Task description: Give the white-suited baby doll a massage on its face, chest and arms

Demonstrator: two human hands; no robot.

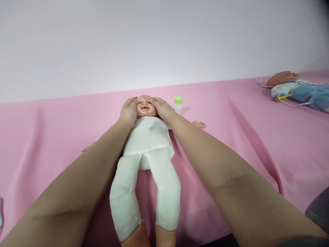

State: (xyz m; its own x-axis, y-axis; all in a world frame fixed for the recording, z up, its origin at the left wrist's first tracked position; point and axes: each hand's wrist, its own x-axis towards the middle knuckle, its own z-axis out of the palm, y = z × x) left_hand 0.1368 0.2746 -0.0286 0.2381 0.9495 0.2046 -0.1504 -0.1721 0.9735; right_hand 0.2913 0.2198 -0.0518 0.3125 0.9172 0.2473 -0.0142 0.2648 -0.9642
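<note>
A baby doll (147, 133) in white cloth lies on its back, its head toward the wall and its legs toward me. My left hand (129, 111) cups one side of its head, and my right hand (162, 109) cups the other. The thumbs rest near the doll's eyes and temples, while the other fingers curve round the sides and are partly hidden. Between my hands the doll's smiling face shows. Its arms stretch out sideways, partly covered by my forearms. Close behind my right hand stands a small clear bottle with a green cap (178, 100).
Pink cloth (226, 130) with folds covers the table, which meets a pale wall (154, 44). Another doll (305, 91) in blue and white lies at the far right, with thin white tubing and a yellow piece on it. A light object is cut off at the left edge.
</note>
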